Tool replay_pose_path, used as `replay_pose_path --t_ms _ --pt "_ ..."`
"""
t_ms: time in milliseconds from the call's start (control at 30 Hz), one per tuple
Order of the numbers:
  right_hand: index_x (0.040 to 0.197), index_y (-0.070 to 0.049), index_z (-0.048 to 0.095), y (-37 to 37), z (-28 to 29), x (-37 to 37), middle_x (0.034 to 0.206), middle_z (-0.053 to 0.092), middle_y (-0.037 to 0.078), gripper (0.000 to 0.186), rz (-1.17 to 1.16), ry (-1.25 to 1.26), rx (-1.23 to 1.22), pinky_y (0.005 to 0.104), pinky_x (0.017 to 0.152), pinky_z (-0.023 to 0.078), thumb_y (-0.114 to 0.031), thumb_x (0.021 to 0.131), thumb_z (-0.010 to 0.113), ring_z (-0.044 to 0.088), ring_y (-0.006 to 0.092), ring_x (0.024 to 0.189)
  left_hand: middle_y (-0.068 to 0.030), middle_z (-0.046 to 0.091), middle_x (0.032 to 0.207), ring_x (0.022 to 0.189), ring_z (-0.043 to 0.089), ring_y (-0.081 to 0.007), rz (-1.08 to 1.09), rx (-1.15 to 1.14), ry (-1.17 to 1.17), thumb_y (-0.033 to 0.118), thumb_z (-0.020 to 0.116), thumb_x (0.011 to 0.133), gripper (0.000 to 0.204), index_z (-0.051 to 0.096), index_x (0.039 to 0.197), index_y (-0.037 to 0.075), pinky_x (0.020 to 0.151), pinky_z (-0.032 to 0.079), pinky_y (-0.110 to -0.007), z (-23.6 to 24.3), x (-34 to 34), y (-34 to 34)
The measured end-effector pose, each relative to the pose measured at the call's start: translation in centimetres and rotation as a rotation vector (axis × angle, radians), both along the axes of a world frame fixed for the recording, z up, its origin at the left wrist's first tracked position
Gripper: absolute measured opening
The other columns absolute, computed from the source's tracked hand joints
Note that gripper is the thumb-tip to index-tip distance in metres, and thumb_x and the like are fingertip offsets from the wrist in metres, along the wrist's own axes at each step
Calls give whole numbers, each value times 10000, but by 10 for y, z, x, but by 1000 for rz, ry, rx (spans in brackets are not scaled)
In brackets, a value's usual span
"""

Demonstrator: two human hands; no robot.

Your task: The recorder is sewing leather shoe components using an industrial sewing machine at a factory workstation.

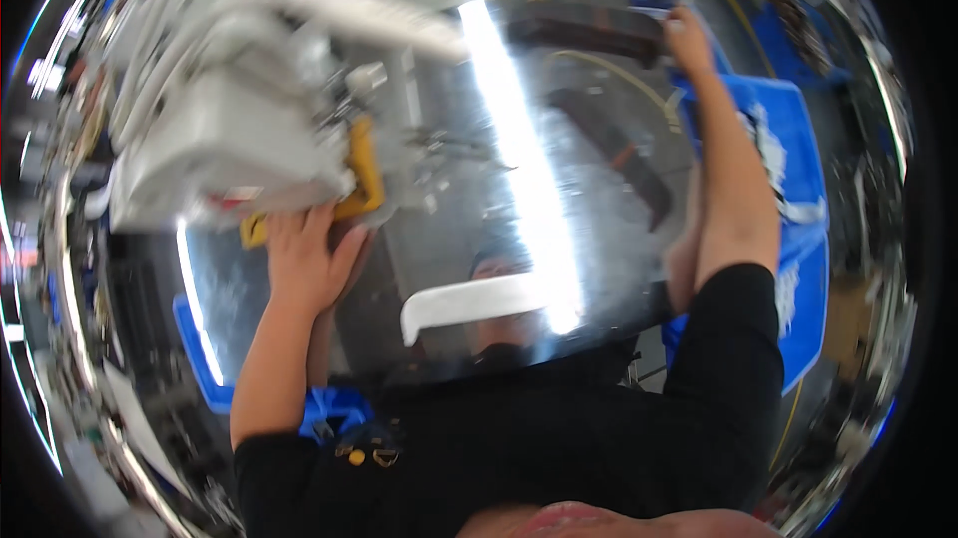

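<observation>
White strip: lies crosswise, right of machine. Left grip: nearer, thumb spread, beside machine. Right grip: well right; cannot tell state.

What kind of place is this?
Probably a workshop or factory, maybe for sewing: there's a big pale machine, a shiny worktable and blue bins beside it.

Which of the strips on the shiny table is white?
The white strip nearest the black shirt, hooked at its left end; the two dark strips lie farther off, nearer the right hand.
</observation>
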State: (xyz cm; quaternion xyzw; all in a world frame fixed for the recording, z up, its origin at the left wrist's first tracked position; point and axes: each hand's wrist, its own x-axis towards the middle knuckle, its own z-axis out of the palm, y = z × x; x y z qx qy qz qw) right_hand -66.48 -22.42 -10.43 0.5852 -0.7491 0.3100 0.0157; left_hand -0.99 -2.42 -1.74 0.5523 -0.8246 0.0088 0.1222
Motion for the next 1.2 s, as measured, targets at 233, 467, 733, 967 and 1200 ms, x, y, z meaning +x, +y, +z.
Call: replay_pose_path --t_ms 233,467,733,967,1200 --pt "1317 -42 696 49 167 165 1252 720 38 316 593 -177 -500 314 989 502 -140 1017 705 648 148 1126 -157 616 1379 1313 538 -417 -49 -69 65 425 728 920 528 689 1351 121 1128 381 -548 2 -4 -1" --pt "1550 -56 522 132 154 301 1572 526 249 802 1094 -140 -576 458 1106 475 -277 847 837 574 415 1370 -152 602 1400 1328 527 -410 -22 -49 20 420 721 927 525 680 1359 125 1143 364 -543 3 0 0" --pt "1534 -3 501 142 165 307 1515 539 266 802 1001 -112 -450 458 1076 503 -294 859 821 592 409 1323 -138 607 1377 1303 538 -399 -67 -106 44 438 705 935 526 679 1358 126 1103 387 -527 1 2 -3" --pt "1562 69 433 132 149 293 1567 446 330 922 1028 -11 -387 450 1153 440 -253 792 825 524 437 1405 -124 612 1362 1299 542 -388 -85 -122 63 431 716 924 503 696 1325 127 1076 402 -518 -3 1 -6" --pt "1583 60 398 44 100 341 1551 480 284 915 1463 -471 -1185 448 1171 418 -265 832 808 525 411 1404 -131 609 1391 1313 536 -392 -85 -77 61 405 738 904 508 692 1332 135 1080 395 -530 -1 0 -4"
